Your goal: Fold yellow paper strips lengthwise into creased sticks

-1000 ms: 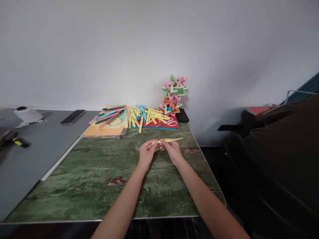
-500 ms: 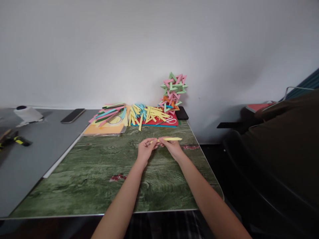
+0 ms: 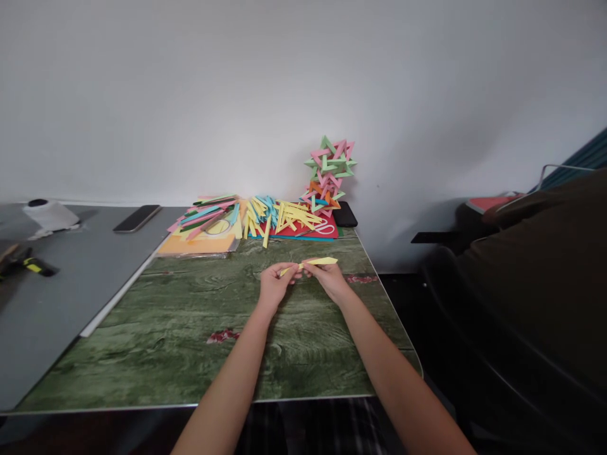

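A folded yellow paper strip [image 3: 325, 261] with a pointed right end is stretched between my two hands above the green wood-patterned table [image 3: 180, 322]. My left hand [image 3: 275, 281] pinches its left part between thumb and fingers. Close beside it, my right hand [image 3: 329, 278] grips the strip near its middle, the thumb lying on top. Beyond the hands lie several yellow folded strips [image 3: 296, 217] on red paper [image 3: 279, 233], next to blue folded pieces [image 3: 270, 208]. White-handled scissors [image 3: 325, 227] rest at that pile's right side.
A pink and green paper star model [image 3: 329, 164] stands at the back by a black phone [image 3: 345, 215]. Coloured strips [image 3: 208, 215] lie on an orange packet [image 3: 196, 245]. On the grey table are another phone [image 3: 137, 218], a white roll [image 3: 51, 215] and a black-yellow tool [image 3: 38, 266].
The yellow strip has been turned in my fingers: its right end shows a broader face and sits slightly further left and higher. Both hands stay closed on it in about the same place.
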